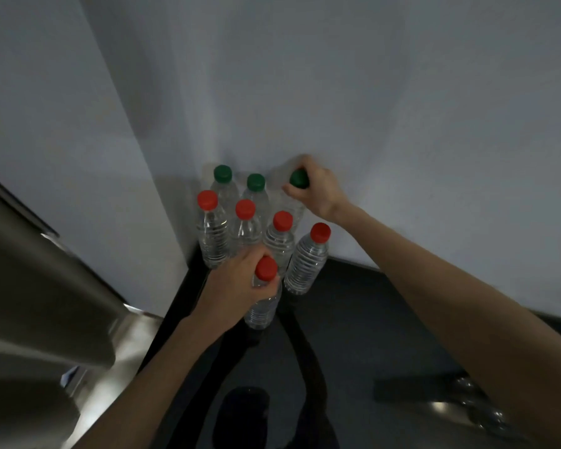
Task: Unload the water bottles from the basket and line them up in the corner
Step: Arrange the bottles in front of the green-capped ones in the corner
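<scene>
In the corner, left hand (237, 283) gripping red-capped bottle (263, 293) — right hand (318, 189) gripping green-capped bottle (297, 189).

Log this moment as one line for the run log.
left hand: grips red-capped bottle | right hand: grips green-capped bottle by wall | corner: six more standing

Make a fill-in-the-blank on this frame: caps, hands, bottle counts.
1. The right hand grips a bottle whose cap is ____.
2. The left hand holds a bottle by its neck, and its cap is ____.
3. Counting both held bottles, ____ bottles have green caps.
4. Counting both held bottles, ____ bottles have red caps.

Missing words: green; red; three; five
</scene>
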Motion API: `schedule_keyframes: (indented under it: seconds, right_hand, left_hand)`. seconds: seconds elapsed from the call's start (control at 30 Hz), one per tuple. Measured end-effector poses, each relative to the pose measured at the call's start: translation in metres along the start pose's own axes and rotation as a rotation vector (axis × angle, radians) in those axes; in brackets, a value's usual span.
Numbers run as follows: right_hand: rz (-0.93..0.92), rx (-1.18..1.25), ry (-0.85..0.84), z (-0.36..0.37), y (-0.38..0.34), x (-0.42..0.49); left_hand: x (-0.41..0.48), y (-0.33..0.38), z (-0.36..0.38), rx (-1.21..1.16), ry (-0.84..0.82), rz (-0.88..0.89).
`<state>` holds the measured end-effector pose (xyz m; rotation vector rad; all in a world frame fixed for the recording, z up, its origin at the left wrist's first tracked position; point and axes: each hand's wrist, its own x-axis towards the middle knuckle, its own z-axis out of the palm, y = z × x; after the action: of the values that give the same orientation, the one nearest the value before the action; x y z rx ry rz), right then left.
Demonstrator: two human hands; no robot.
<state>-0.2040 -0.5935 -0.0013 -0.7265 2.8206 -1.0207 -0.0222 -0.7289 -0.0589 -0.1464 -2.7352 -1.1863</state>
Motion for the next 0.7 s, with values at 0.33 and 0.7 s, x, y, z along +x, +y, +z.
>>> schedule_keyframes:
  seconds: [0.33, 0.7]
  right_hand:
    - [-0.013, 0.035, -0.164, 0.006, 0.002, -0.007]
    - [-0.06, 0.039, -0.064, -0.033, -0.002, -0.066]
  left_hand:
    - [-0.003, -0.004, 0.0, -0.064, 0.025, -0.024]
    - [-0.037, -0.011, 0.021, -0.206, 0.086, -0.113]
